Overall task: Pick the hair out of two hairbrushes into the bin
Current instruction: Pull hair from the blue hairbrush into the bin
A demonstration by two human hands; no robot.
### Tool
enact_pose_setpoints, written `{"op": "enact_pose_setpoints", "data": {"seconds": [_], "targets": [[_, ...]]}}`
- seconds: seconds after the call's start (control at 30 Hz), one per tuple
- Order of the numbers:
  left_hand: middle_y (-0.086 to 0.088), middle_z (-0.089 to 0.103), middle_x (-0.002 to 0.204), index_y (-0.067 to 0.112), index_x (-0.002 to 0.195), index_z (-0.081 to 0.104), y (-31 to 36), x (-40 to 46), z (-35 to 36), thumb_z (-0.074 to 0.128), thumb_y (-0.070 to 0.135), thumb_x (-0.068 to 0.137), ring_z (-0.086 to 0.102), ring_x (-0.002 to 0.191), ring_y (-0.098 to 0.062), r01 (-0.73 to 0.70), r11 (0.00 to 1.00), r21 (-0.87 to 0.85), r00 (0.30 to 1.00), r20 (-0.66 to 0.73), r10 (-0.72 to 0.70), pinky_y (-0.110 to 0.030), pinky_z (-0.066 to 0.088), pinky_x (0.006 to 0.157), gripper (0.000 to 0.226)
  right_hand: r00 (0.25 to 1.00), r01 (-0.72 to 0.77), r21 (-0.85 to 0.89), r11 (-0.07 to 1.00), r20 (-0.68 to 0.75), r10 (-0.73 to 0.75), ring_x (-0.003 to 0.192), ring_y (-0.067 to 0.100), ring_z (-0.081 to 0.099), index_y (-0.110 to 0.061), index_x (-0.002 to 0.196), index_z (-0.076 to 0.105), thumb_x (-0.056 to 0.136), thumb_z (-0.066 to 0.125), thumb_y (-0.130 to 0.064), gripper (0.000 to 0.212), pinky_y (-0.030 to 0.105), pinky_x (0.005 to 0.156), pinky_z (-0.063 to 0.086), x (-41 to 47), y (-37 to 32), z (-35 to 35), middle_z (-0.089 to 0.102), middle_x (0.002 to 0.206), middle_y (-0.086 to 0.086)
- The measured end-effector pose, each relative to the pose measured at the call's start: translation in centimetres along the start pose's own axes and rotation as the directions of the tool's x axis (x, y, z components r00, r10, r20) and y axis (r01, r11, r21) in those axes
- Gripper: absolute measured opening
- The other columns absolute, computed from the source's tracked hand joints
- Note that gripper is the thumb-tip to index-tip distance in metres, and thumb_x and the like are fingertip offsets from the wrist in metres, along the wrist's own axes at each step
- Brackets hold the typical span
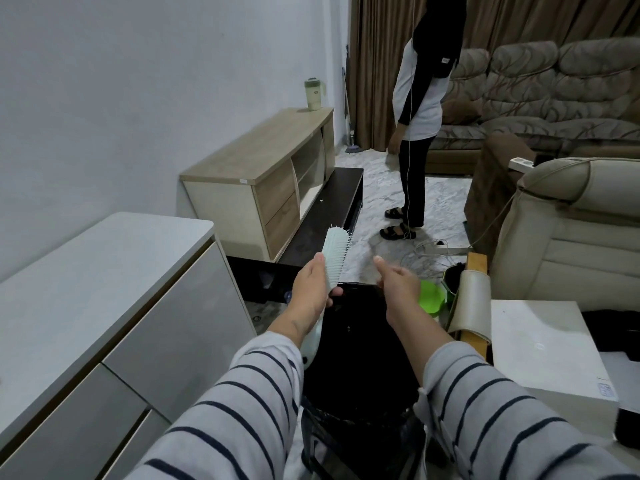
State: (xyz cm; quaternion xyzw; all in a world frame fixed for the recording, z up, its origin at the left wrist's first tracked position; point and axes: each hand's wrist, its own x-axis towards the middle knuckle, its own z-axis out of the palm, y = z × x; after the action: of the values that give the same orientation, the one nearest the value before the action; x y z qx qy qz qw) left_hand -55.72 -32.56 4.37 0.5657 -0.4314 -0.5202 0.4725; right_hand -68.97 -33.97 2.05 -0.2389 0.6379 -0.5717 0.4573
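Two hands are up over the bin (360,341), striped sleeves reaching forward. The left hand (311,294) grips a pale green hairbrush (335,258) around its middle, head tilted up and away, bristles facing right. The right hand (398,285) sits just beside it, apart from the brush, fingers curled under, thumb out; whether it pinches hair I cannot tell. The black-lined bin stands directly below both hands.

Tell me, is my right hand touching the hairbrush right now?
Apart. The head view shows bare floor between the right hand and the hairbrush, which only the left hand grips.
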Motion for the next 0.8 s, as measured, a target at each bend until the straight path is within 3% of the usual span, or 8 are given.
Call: {"op": "enact_pose_setpoints", "data": {"seconds": [0.07,0.13,0.2,0.27,0.37,0.5,0.63,0.8], "targets": [[-0.010,0.061,0.118,0.009,0.127,0.053,-0.2,0.2,-0.1,0.027,0.039,0.104,0.059,0.054,-0.011,0.023,0.999,-0.022,1.000,-0.009,-0.023,-0.018,0.037,0.041,0.046,0.999,0.046,-0.172,0.984,0.004,-0.046,0.064,0.022,0.055,-0.012,0.059,0.060,0.090,0.054,-0.039,0.041,0.028,0.059,0.040,0.1,1.2,-1.1,0.061,0.066,0.008],[-0.010,0.059,0.126,0.011,0.128,0.050,-0.2,0.2,0.0,0.024,0.038,0.104,0.063,0.058,-0.012,0.022,0.998,-0.054,1.000,0.004,-0.022,-0.017,0.042,0.041,0.045,0.986,0.124,-0.422,0.898,0.153,-0.064,0.085,0.029,0.061,-0.014,0.084,0.067,0.090,0.051,-0.026,0.021,0.029,0.071,0.043,0.3,2.8,-1.8,0.067,0.090,0.013],[-0.010,0.059,0.123,0.015,0.121,0.049,-0.2,0.2,0.1,0.023,0.037,0.105,0.065,0.066,-0.015,0.031,0.995,-0.098,0.999,0.017,-0.030,-0.020,0.048,0.051,0.038,0.970,0.193,-0.613,0.766,0.238,-0.054,0.099,0.033,0.062,-0.021,0.110,0.060,0.081,0.058,-0.013,0.030,0.031,0.082,0.046,0.4,4.5,-2.4,0.065,0.106,0.015],[-0.011,0.059,0.122,0.014,0.122,0.049,-0.2,0.2,0.3,0.024,0.036,0.105,0.065,0.069,-0.017,0.047,0.991,-0.122,0.999,0.026,-0.045,-0.025,0.051,0.061,0.038,0.982,0.126,-0.688,0.715,0.188,0.009,0.089,0.033,0.067,-0.022,0.088,0.066,0.081,0.060,-0.024,0.009,0.036,0.085,0.053,0.9,5.7,-3.0,0.071,0.094,0.013],[-0.011,0.058,0.120,0.011,0.124,0.047,-0.6,0.6,0.1,0.025,0.034,0.105,0.065,0.073,-0.018,0.034,0.993,-0.117,0.999,0.009,-0.033,-0.027,0.050,0.065,0.037,0.975,0.028,-0.804,0.594,0.153,0.162,0.100,0.030,0.063,-0.017,0.087,0.070,0.091,0.032,-0.050,0.051,0.047,0.101,0.043,1.1,6.2,-2.8,0.074,0.085,0.008],[-0.008,0.062,0.095,0.014,0.096,0.051,-1.6,1.4,-0.4,0.030,0.039,0.101,0.066,0.084,-0.027,0.006,0.999,-0.051,0.996,-0.093,-0.011,-0.036,0.050,0.072,0.033,0.893,0.026,-0.617,0.787,0.367,0.259,0.095,0.029,0.060,-0.005,0.119,0.055,0.099,0.025,-0.034,0.046,0.039,0.091,0.049,-1.6,4.7,-0.4,0.064,0.100,0.012],[-0.007,0.056,0.093,0.011,0.099,0.048,-2.3,1.9,-2.0,0.036,0.037,0.099,0.053,0.083,-0.022,0.055,0.996,0.068,0.979,-0.200,-0.041,-0.042,0.047,0.082,0.029,0.687,-0.191,-0.418,0.888,0.589,0.425,0.075,0.022,0.059,-0.009,0.106,0.055,0.101,0.016,-0.045,0.052,0.030,0.075,0.048,-4.5,3.7,1.8,0.062,0.083,0.010],[-0.004,0.059,0.105,0.014,0.128,0.040,-0.9,0.7,-5.7,0.038,0.027,0.101,0.057,0.097,-0.021,0.018,0.999,0.042,0.948,-0.317,-0.003,-0.037,0.048,0.089,0.030,0.712,-0.111,-0.420,0.901,0.598,0.367,0.052,0.019,0.041,-0.009,0.085,0.049,0.100,0.026,-0.039,0.041,0.026,0.049,0.035,-6.2,4.1,5.8,0.045,0.063,0.009]]}}
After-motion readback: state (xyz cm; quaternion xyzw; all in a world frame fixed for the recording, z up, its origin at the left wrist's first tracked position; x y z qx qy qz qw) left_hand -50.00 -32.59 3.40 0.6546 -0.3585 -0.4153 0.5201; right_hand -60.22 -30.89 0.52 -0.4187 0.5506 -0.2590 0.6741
